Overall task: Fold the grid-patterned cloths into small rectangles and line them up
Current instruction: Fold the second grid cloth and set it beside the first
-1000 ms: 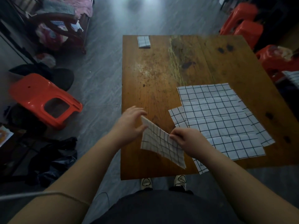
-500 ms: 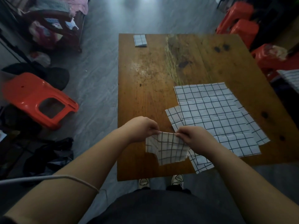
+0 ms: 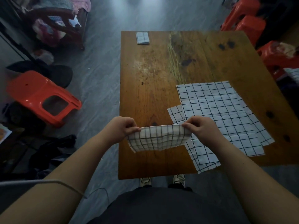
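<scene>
Left hand (image 3: pixel 123 128), right hand (image 3: pixel 199 128), pinching folded cloth (image 3: pixel 157 137) taut (knuckles up)

A lived-in home room: a worn brown wooden counter (image 3: pixel 145 88) stands on grey marbled floor tiles (image 3: pixel 100 65). Left of the counter lie a tipped orange plastic stool (image 3: pixel 40 96) and dark clothes (image 3: pixel 48 151); beyond its far-left corner stands a dark wooden chair heaped with pink laundry (image 3: pixel 59 18).

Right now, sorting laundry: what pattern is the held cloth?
White with a black grid, head view.

Held cloth (image 3: pixel 159 137) corners hidden in fists; red stools (image 3: pixel 246 21) cut by right edge; shoes (image 3: pixel 161 181) half under table (image 3: pixel 145 78)
</scene>
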`<state>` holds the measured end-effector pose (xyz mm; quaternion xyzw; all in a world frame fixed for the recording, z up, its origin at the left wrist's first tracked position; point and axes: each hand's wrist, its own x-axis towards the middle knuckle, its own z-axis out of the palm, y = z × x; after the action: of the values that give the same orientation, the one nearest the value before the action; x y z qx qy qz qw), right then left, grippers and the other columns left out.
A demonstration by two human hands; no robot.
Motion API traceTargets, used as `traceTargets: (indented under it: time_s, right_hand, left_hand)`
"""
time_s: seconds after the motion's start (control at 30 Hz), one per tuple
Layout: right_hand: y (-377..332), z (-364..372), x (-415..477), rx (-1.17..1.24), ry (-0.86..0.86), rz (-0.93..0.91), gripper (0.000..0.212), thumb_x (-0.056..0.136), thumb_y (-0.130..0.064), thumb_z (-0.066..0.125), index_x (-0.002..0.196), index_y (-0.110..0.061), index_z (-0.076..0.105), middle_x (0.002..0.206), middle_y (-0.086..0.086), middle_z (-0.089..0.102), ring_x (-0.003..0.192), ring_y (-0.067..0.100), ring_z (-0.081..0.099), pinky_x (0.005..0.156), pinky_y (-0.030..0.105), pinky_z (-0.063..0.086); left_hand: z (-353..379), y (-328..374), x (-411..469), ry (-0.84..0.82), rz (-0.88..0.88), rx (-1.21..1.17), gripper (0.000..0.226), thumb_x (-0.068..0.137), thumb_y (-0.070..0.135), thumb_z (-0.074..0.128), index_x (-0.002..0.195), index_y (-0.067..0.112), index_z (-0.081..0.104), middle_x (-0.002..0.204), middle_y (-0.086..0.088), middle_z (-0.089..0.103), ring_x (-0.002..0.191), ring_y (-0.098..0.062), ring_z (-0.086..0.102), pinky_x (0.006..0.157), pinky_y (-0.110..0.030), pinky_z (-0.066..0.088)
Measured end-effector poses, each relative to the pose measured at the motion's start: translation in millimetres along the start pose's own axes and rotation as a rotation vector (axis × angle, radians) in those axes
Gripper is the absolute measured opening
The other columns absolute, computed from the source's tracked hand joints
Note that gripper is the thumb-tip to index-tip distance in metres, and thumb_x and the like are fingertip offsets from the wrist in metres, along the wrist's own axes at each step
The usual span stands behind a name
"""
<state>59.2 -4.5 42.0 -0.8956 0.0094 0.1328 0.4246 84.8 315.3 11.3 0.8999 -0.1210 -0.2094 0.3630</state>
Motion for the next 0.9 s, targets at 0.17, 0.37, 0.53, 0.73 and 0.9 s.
traceTargets:
  time_s: [0.17,0.37,0.53,0.73,0.9]
  right_hand:
    - [-15.5,-4.8,4.7,0.121,-0.069,-0.033,0.013,0.093,-0.021,0.066,0.081,-0.025,0.069,0.08,-0.007,0.069,0.076,0.001,0.062,0.071,0.023,0.048]
    - [-29.1,-3.2,14.0,0.115,-0.174,-0.025,0.014,0.097,-0.021,0.062,0.084,-0.023,0.068,0.083,-0.005,0.067,0.073,-0.003,0.061,0.067,0.02,0.047]
    - [-19.6,-10.4,16.6,0.334,-0.177,0.14,0.036,0.095,-0.05,0.053,0.092,-0.018,0.07,0.093,0.003,0.07,0.091,0.018,0.067,0.079,0.032,0.05]
    - [21.8,-7.1,8.2,0.787,-0.364,0.369,0.081,0.094,-0.067,0.034,0.128,0.001,0.062,0.127,0.031,0.061,0.122,0.043,0.057,0.102,0.055,0.043]
    - [36.1,33.9,-10.4,1.3,-0.3,0.582,0.082,0.099,-0.066,0.026,0.147,-0.004,0.046,0.15,0.028,0.044,0.141,0.046,0.038,0.114,0.059,0.034]
  left_hand:
    - [-6.2,9.1,-1.6,-0.147,-0.008,-0.195,0.005,0.093,0.029,0.069,0.096,0.026,0.072,0.093,0.01,0.072,0.089,-0.003,0.069,0.081,-0.029,0.059]
    - [7.9,48.5,22.7,-0.294,0.016,-0.168,0.019,0.095,0.032,0.066,0.113,0.032,0.07,0.102,0.015,0.073,0.096,0.002,0.067,0.086,-0.025,0.057]
    - [16.9,54.6,23.4,-0.227,0.044,-0.178,0.011,0.096,0.031,0.064,0.102,0.03,0.073,0.095,0.015,0.071,0.091,0.003,0.065,0.085,-0.023,0.053]
    - [11.9,41.5,6.7,-0.031,-0.11,-0.63,0.017,0.098,0.029,0.063,0.098,0.018,0.075,0.088,0.009,0.073,0.083,-0.003,0.068,0.07,-0.018,0.052]
    - [12.8,30.5,2.7,0.05,-0.241,-0.769,0.021,0.1,0.029,0.059,0.103,0.014,0.073,0.084,0.008,0.074,0.074,-0.002,0.068,0.062,-0.015,0.053]
